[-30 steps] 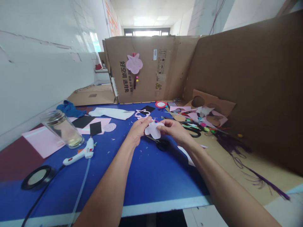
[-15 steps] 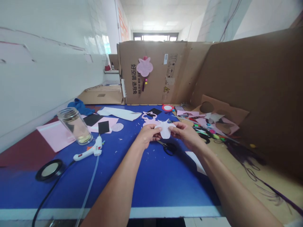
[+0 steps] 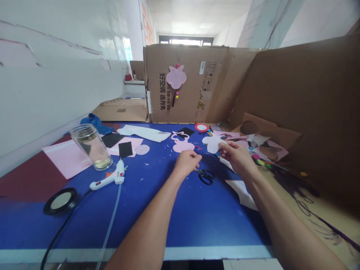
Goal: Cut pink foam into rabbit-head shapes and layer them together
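My right hand (image 3: 236, 155) pinches a pale pink cut-out shape (image 3: 212, 143) and holds it above the blue table (image 3: 180, 217), to the right of centre. My left hand (image 3: 187, 163) hovers low over the table with its fingers curled loosely and nothing visible in them. Black scissors (image 3: 206, 175) lie on the table just right of the left hand. A pink gourd-shaped cut-out (image 3: 182, 145) and its pink outline scrap (image 3: 176, 135) lie beyond the left hand.
A white glue gun (image 3: 108, 179) with its cable, a glass jar (image 3: 91, 147), a black tape roll (image 3: 59, 201), and pink and black sheets (image 3: 120, 144) lie left. Paper scraps and coloured bits (image 3: 253, 144) pile up right. Cardboard walls (image 3: 191, 86) close the back and right.
Both hands held the pale pink shape together before. Now the left hand has let go and dropped toward the table, and the right hand has carried the shape up and to the right.
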{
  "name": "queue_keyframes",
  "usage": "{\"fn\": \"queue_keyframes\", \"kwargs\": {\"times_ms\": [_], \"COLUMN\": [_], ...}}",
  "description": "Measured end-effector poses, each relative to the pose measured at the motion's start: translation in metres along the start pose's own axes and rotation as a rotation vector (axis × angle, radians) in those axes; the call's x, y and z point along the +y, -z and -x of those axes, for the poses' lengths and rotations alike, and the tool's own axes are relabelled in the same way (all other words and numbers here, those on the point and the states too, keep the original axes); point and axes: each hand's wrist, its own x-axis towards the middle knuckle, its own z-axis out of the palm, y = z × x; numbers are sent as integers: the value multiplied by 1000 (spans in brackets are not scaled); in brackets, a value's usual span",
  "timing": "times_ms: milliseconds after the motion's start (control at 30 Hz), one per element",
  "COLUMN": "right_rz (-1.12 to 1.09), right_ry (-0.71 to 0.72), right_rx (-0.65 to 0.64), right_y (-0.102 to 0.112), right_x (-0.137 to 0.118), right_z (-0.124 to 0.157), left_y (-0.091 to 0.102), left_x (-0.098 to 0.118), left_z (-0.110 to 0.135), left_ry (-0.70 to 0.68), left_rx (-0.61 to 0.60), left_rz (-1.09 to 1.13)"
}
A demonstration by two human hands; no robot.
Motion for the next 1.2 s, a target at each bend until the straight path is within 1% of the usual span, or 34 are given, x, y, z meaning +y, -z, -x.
{"fn": "queue_keyframes", "kwargs": {"times_ms": [67,167,267,367,467,533,667,833,967,1067,1200], "right_rz": [-36,-38,-20,-8,-4,-7,-16,-14,-5,23,117], "right_ry": [24,39,34,24,15,13,19,14,-1,-16,-49], "right_rx": [58,87,100,107,100,91,79,79,61,34,-50], "right_y": [4,6,7,8,8,8,7,6,7,7,3], "right_x": [1,4,8,11,14,14,14,11,10,10,12], "right_z": [-4,-7,-9,-11,-13,-13,-12,-12,-13,-12,-9], "left_y": [-12,-27,-34,-33,-32,-32,-35,-40,-41,-40,-41], "left_x": [-2,-3,-3,-2,0,0,-1,-4,-2,2,10], "left_z": [5,14,19,20,19,20,20,20,21,24,29], "left_ry": [-89,-246,-328,-334,-309,-322,-384,-408,-399,-366,-336], "left_rx": [-40,-102,-117,-126,-56,-28,-81,-120,-119,-119,-143], "left_rz": [-205,-463,-561,-573,-581,-594,-664,-716,-710,-716,-779]}}
